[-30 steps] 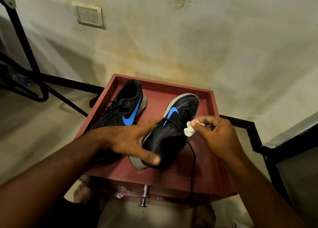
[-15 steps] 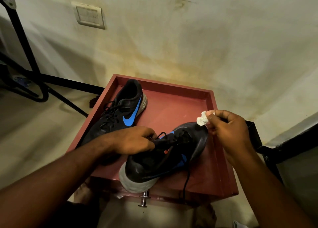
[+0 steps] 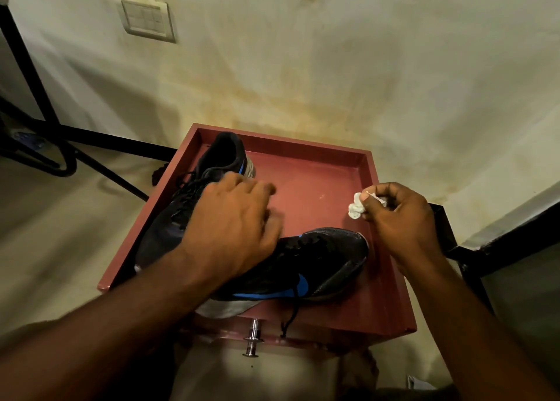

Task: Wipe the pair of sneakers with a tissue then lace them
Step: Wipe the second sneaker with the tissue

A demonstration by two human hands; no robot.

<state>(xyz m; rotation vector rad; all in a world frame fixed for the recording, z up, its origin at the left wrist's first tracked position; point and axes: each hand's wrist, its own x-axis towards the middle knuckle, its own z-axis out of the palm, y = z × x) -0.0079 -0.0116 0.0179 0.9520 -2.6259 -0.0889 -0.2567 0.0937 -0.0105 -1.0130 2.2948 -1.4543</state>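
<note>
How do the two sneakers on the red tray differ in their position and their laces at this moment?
The near sneaker lies across the red tray, its heel overhanging the front edge; the far sneaker lies lengthwise along the left side. A loose lace end hangs from the near sneaker over the front edge; the far sneaker's laces stay on the shoe. The left hand is above the far sneaker; no hand holds the near one. Both are black with a blue swoosh.

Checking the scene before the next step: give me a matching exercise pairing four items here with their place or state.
Things:
1. tissue
2. near sneaker
3. far sneaker
4. left hand

States:
A. lying across the tray's front, lace hanging over the edge
B. pinched in the right hand
C. along the tray's left side
D. holds nothing, above the sneakers

Pairs: 1-B, 2-A, 3-C, 4-D
</note>
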